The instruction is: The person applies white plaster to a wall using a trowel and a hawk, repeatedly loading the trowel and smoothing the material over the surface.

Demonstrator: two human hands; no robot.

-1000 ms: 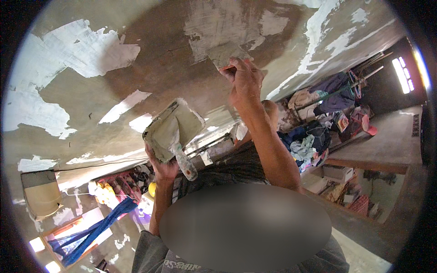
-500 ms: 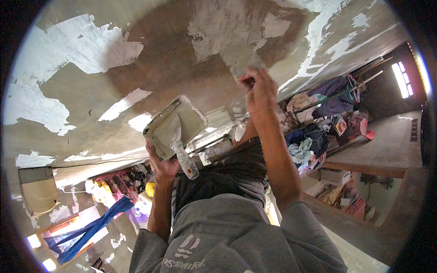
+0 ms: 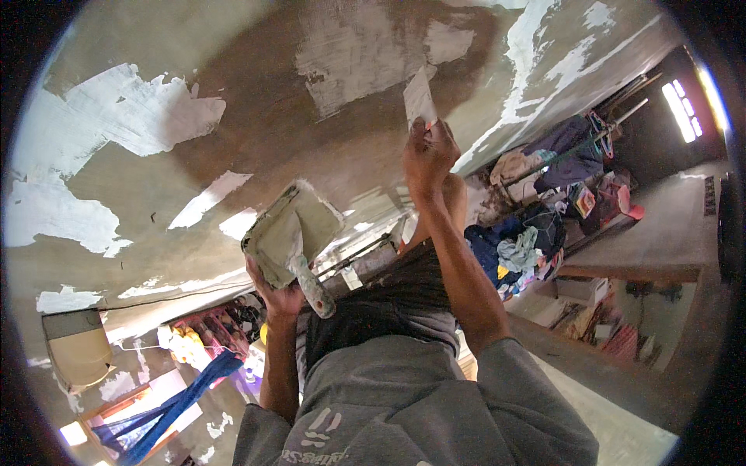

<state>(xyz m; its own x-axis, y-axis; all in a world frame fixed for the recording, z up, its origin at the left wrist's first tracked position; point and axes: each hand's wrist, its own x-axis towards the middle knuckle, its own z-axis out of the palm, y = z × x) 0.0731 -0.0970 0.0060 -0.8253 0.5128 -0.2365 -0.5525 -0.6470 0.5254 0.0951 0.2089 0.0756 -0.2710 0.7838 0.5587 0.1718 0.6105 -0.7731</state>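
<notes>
My left hand (image 3: 277,293) grips a shallow, putty-smeared tray (image 3: 320,227) from below and the side, holding it tilted near the wall. A second putty knife (image 3: 315,291) lies in the tray, its caked handle sticking out over the near rim. Raised higher, my right hand (image 3: 430,159) is closed round a putty knife (image 3: 420,96); its pale, wide blade points up at the wall. Whether the blade touches the wall I cannot tell. Just up and left of it is a grey-white putty patch (image 3: 350,58) on the brown wall (image 3: 256,116).
White patches (image 3: 148,105) mark the wall on the left and right. Clothes (image 3: 521,248) are heaped and hung at the right, near a shelf opening (image 3: 622,311). A beige box (image 3: 78,349) and a blue cloth (image 3: 179,396) across a window are at lower left.
The putty knife in my right hand has turned, and its blade now shows plainly at the patch's lower right. My left hand keeps hold of the tray. The whole view has shifted slightly.
</notes>
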